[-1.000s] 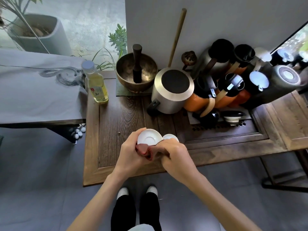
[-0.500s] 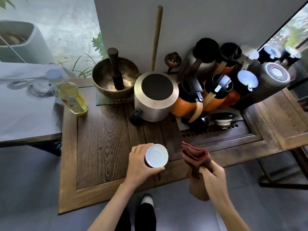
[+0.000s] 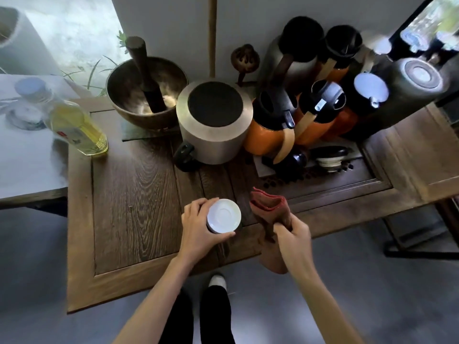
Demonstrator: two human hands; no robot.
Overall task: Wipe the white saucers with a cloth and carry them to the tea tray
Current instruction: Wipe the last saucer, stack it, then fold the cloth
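My left hand (image 3: 198, 225) grips a small stack of white saucers (image 3: 224, 215) by the rim, held just over the near part of the dark wooden table (image 3: 134, 199). The top saucer faces up and shows its round well. To the right, my right hand (image 3: 293, 232) is closed on a folded reddish-brown cloth (image 3: 269, 207) that sticks up from the fist and hangs down below it. Cloth and saucers are apart, with a narrow gap between them. The slotted tea tray area (image 3: 330, 180) lies at the table's right, beyond the cloth.
At the back stand a brass bowl with a wooden striker (image 3: 146, 88), a metal canister with a black lid (image 3: 214, 120), orange and dark flasks (image 3: 298, 112) and a yellow bottle (image 3: 77, 127). A grey table (image 3: 24, 157) adjoins on the left.
My hands have drawn apart: one second ago the cloth was pressed against the saucers, now the right hand holds it off to the right. The view has shifted closer over the table.
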